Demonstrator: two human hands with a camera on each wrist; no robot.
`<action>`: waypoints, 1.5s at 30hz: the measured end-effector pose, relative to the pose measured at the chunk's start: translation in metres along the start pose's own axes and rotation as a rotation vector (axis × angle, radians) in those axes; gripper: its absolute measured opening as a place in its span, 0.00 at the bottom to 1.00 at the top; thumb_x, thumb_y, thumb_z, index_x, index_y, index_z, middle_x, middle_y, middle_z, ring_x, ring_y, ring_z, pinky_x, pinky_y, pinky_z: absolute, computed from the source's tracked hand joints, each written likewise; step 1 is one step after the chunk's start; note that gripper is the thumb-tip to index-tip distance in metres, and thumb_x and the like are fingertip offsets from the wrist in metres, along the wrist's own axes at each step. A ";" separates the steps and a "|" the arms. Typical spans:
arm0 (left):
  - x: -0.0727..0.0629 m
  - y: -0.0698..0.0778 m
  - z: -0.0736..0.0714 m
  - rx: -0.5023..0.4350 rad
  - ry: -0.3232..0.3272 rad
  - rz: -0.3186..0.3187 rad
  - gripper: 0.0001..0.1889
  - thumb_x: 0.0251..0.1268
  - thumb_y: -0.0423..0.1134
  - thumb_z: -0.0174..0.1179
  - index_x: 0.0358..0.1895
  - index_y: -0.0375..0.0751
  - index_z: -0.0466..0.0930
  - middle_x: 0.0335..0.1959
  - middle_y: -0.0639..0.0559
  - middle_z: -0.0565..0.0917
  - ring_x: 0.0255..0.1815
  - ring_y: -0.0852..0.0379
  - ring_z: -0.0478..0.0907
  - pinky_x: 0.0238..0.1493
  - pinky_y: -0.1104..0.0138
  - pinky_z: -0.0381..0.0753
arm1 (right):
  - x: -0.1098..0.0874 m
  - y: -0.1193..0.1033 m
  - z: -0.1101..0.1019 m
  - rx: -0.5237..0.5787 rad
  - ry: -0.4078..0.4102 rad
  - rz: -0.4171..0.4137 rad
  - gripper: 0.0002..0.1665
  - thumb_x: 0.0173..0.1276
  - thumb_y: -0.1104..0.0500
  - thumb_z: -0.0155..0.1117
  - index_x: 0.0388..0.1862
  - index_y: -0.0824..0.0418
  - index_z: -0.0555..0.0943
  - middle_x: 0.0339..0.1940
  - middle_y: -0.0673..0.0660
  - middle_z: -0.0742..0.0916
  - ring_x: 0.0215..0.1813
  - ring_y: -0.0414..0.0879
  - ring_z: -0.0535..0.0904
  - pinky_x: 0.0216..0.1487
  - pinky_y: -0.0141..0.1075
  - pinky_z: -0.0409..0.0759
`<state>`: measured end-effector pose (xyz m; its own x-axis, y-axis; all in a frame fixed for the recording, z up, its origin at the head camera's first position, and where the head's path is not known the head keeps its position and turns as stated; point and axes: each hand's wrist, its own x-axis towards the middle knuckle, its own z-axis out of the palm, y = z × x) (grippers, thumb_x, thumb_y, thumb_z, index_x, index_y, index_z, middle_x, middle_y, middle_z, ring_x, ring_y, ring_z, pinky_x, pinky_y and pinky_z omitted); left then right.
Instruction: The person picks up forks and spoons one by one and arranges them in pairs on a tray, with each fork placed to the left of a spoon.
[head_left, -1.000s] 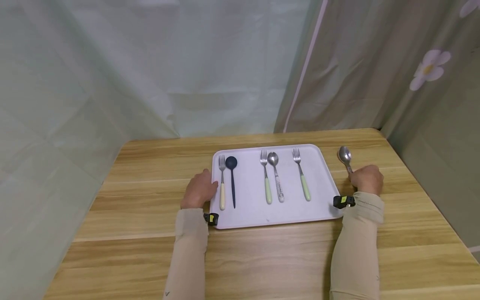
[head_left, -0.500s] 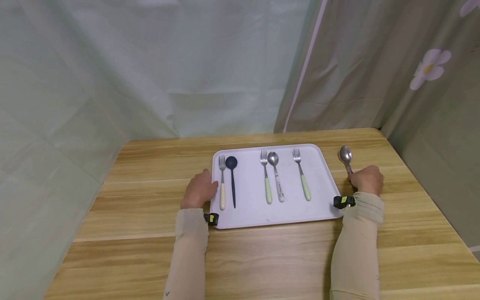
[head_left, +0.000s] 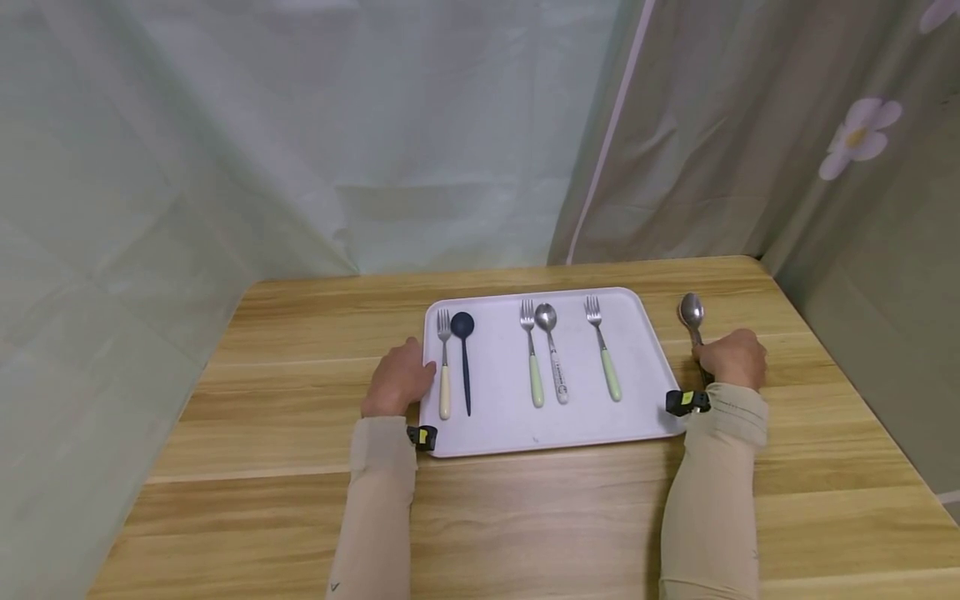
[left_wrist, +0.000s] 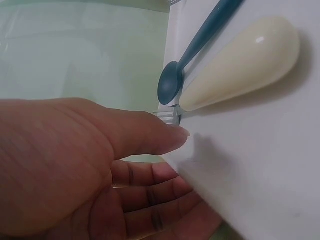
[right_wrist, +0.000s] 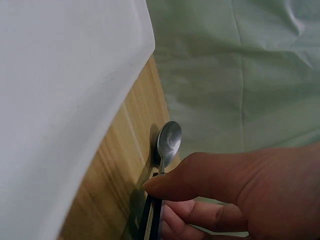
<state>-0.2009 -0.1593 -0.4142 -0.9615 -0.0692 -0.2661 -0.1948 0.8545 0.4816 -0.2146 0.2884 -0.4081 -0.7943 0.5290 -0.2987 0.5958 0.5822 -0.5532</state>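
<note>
My left hand (head_left: pixel 400 379) grips the left edge of a white tray (head_left: pixel 495 429); in the left wrist view the thumb (left_wrist: pixel 150 132) lies over the rim and the fingers are outside and below it. Right of the tray, my right hand (head_left: pixel 735 358) pinches a metal spoon (head_left: pixel 691 310) by its dark handle. That spoon's bowl (right_wrist: pixel 170 142) points away from me, close above the wooden table. Two dark strips show at the handle in the right wrist view; whether a second utensil lies there, I cannot tell. The palm hides the handle's end.
On the tray lie a cream-handled fork (head_left: pixel 444 367), a dark spoon (head_left: pixel 462 325), a green-handled fork (head_left: pixel 535 367), a white-handled spoon (head_left: pixel 555 358) and another green-handled fork (head_left: pixel 606 358). Curtains (head_left: pixel 480 167) hang behind the wooden table (head_left: pixel 300 400).
The spoon and the fingers of my right hand shift very slightly. My left hand, the tray and the cutlery on it stay in place.
</note>
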 end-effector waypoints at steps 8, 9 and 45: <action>-0.001 0.000 0.001 0.010 -0.006 -0.001 0.22 0.79 0.41 0.49 0.63 0.26 0.68 0.37 0.38 0.79 0.31 0.48 0.78 0.27 0.65 0.75 | -0.002 -0.004 -0.001 -0.024 -0.020 0.014 0.37 0.68 0.49 0.63 0.60 0.81 0.73 0.48 0.72 0.78 0.42 0.58 0.76 0.30 0.41 0.74; -0.001 0.000 0.001 0.010 -0.006 0.000 0.22 0.79 0.41 0.49 0.63 0.26 0.68 0.37 0.38 0.79 0.31 0.48 0.78 0.27 0.66 0.75 | -0.002 -0.005 0.000 -0.025 -0.023 0.015 0.37 0.69 0.48 0.63 0.60 0.81 0.73 0.48 0.72 0.78 0.42 0.58 0.76 0.30 0.41 0.74; 0.001 -0.001 -0.001 0.012 -0.014 -0.001 0.21 0.79 0.41 0.48 0.63 0.26 0.68 0.36 0.38 0.78 0.31 0.49 0.77 0.26 0.66 0.73 | -0.011 -0.030 0.005 -0.054 -0.050 -0.091 0.19 0.62 0.51 0.69 0.33 0.67 0.78 0.33 0.62 0.80 0.34 0.55 0.76 0.29 0.42 0.73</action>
<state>-0.2020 -0.1605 -0.4144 -0.9583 -0.0632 -0.2785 -0.1938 0.8603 0.4715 -0.2244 0.2623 -0.3924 -0.8493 0.4420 -0.2886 0.5258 0.6595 -0.5373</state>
